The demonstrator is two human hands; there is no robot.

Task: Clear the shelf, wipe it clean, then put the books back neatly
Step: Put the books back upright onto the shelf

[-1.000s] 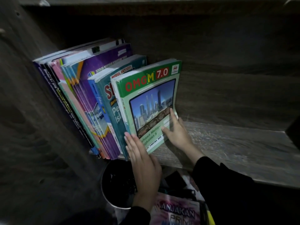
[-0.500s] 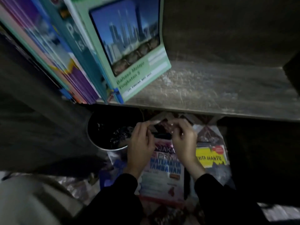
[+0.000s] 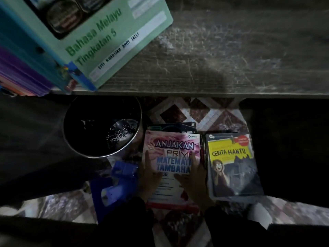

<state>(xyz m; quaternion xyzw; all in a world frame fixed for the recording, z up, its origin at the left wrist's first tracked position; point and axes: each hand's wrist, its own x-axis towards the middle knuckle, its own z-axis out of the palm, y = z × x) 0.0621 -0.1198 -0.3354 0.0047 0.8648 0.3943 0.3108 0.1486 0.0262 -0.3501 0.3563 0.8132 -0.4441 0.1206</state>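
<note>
On the patterned floor below the shelf lies a pink book titled Anjakan Prima [image 3: 170, 148], on top of a small pile. My left hand [image 3: 149, 175] holds its left edge and my right hand [image 3: 193, 177] holds its right edge, thumb on the cover. A yellow and grey book, Cerita Hantu [image 3: 233, 168], lies just to its right. The grey wooden shelf board [image 3: 231, 50] runs across the top, dusty-looking and bare on the right. At its left end a green Bahasa Melayu book [image 3: 99, 41] leans against a row of upright books [image 3: 19, 68].
A round black bin [image 3: 99, 155] with a metal rim stands on the floor left of the pile. A blue plastic object [image 3: 114, 184] lies beside my left hand. A dark book [image 3: 178, 126] pokes out from under the pink one. Both flanks are in deep shadow.
Both hands left the green book on the shelf and came down to the floor pile. They slid from the pink book's top edge to its sides, and my view tilted down.
</note>
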